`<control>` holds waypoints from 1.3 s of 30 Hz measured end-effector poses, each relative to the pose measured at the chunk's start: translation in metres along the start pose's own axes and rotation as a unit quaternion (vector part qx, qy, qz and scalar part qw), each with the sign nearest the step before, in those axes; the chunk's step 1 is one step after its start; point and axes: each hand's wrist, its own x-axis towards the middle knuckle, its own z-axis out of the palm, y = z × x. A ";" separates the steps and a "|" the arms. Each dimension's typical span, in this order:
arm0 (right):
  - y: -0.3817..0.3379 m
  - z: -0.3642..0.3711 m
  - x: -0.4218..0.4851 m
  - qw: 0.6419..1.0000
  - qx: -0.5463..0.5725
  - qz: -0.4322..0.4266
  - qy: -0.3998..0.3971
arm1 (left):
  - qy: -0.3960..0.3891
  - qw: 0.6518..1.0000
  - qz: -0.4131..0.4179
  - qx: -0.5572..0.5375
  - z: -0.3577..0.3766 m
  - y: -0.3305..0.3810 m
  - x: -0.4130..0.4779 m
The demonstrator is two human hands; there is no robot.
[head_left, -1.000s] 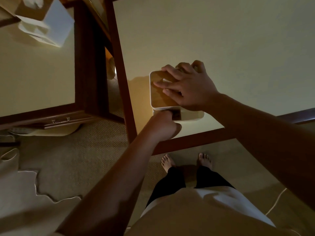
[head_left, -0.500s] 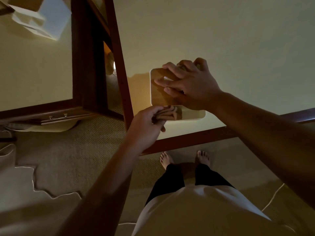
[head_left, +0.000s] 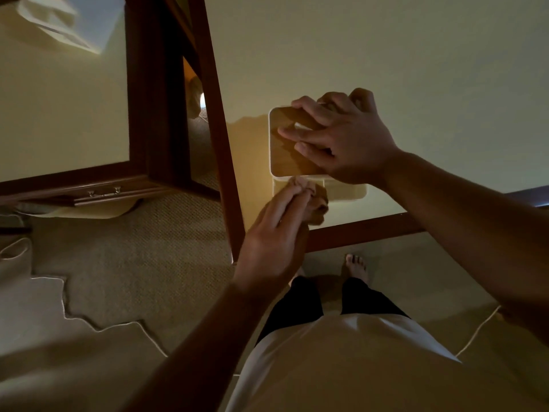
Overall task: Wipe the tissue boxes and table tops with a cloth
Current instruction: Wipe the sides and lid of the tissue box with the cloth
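A tissue box (head_left: pixel 285 156) with a wooden lid and pale sides stands near the front left corner of a cream table top (head_left: pixel 386 69) with a dark wood rim. My right hand (head_left: pixel 341 141) lies on the lid, its fingers curled over the far edge and holding the box. My left hand (head_left: pixel 276 233) grips a small crumpled cloth (head_left: pixel 315 200) against the box's near side. A second tissue box (head_left: pixel 68 22) sits blurred on the left table at the top left.
The left table (head_left: pixel 59 108) has a drawer with a metal handle (head_left: pixel 104 192). Between the tables is a narrow gap. Beige carpet (head_left: pixel 142 263) and a pale cord (head_left: pixel 478 331) lie below. My bare feet stand under the table's front edge.
My left hand has slid the cloth leftward along the box's near side and now sits lower, at the box's left end. My right hand stays on the lid.
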 end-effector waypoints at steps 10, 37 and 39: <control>-0.001 0.002 0.000 1.000 0.007 0.005 0.010 | -0.139 0.952 -0.180 0.203 0.004 0.005 0.043; 0.002 0.007 -0.004 0.999 0.021 -0.003 0.027 | 0.009 0.803 -0.354 -0.479 -0.011 -0.007 0.024; 0.002 0.007 -0.004 0.999 0.027 -0.001 0.026 | 0.072 0.817 -0.326 -0.470 -0.010 -0.012 0.006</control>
